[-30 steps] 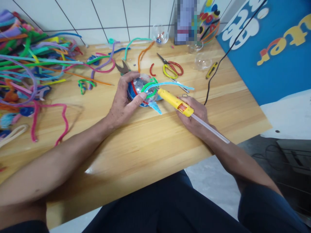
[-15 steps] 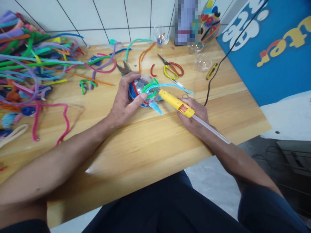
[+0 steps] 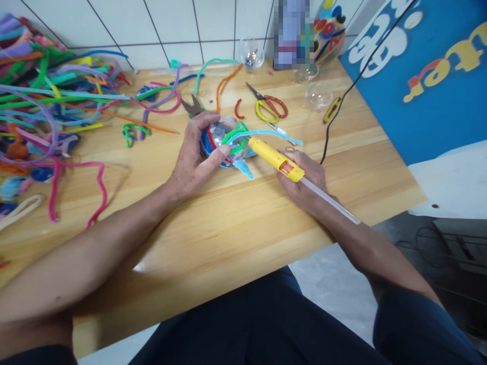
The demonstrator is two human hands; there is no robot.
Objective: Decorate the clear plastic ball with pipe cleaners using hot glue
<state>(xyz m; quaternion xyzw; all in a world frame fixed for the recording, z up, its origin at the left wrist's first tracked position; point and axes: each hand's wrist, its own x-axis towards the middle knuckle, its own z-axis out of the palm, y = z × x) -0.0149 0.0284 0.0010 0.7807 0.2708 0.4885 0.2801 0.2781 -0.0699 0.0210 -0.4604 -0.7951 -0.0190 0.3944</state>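
Note:
My left hand [image 3: 196, 157] is wrapped round a clear plastic ball [image 3: 221, 133] trimmed with blue and red pipe cleaners. On the ball, under my thumb, lies a green pipe cleaner ring [image 3: 242, 146] with a light blue pipe cleaner [image 3: 272, 133] trailing to the right. A coiled light blue cone [image 3: 243, 169] sticks out at the ball's near side. My right hand [image 3: 306, 177] grips a yellow glue gun [image 3: 266, 154], its nozzle at the ball's right side by the green ring. A clear glue stick [image 3: 331, 201] protrudes from its back. My right fingers are partly hidden beneath it.
Pliers [image 3: 193, 105] lie just behind my left hand. Scissors [image 3: 268, 106], a yellow cutter [image 3: 332, 110] and clear half-balls [image 3: 318, 96] are farther back. A black cord [image 3: 330, 133] runs along the right. A heap of pipe cleaners [image 3: 41, 96] covers the left.
Both hands, the ball and the glue gun stay almost in place. The whole view shifts slightly; nothing is taken up or let go.

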